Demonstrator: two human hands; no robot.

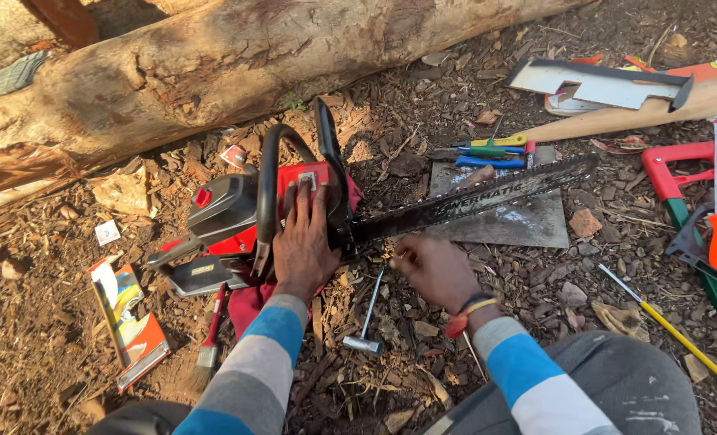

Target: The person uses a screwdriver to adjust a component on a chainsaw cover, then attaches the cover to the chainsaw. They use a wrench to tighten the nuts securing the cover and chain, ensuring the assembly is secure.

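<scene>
Chainsaw: red and grey, lying on its side on bark-strewn dirt, just in front of a big log; red cloth tucked under it.
Bar: sticks out to the right over a flat grey metal sheet, chain on it.
Left hand: flat on the red body, fingers spread, palm pressing down — not gripping anything, just pinning the saw.
Right hand: curled in close under the base of the bar; fingers pinched narrow, but can't tell if anything's actually in them.
T-handle wrench: on the ground between the two hands, near but untouched.
Step, best guess: fiddling at the bar mount or chain area near the clutch side, saw held steady meanwhile.
Next move, probably: needs the saw kept from rocking and careful fingers near those chain teeth; wrench within easy reach if a nut needs turning.
Other stuff around: small brush by the cloth, screwdrivers above the sheet, wooden handle and red hacksaw off to the right.
</scene>
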